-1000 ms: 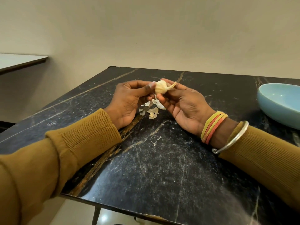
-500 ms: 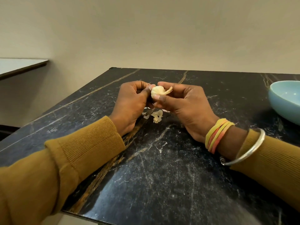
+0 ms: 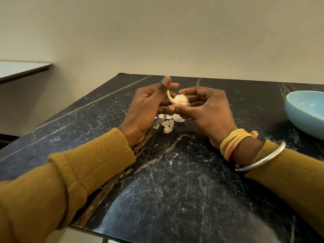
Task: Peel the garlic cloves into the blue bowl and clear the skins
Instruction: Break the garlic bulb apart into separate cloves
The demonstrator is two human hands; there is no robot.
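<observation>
Loose skins (image 3: pixel 168 124) lie uncleared on the black table (image 3: pixel 175 190), at 6 o'clock of the hands. Above them the right hand (image 3: pixel 208 109) curls round the garlic (image 3: pixel 182 99), pale and mostly jacketed; the left hand (image 3: pixel 147 107) pinches a skin strip (image 3: pixel 169 98) pulling toward 10 o'clock. The blue bowl (image 3: pixel 305 116), well apart at 3 o'clock, shows no cloves in its visible part: early going, I judge.

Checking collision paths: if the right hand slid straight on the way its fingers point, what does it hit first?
Probably the left hand: the right hand, holding the garlic, points leftward at it, with only the pinched skin strip between. Depth is unclear.
</observation>
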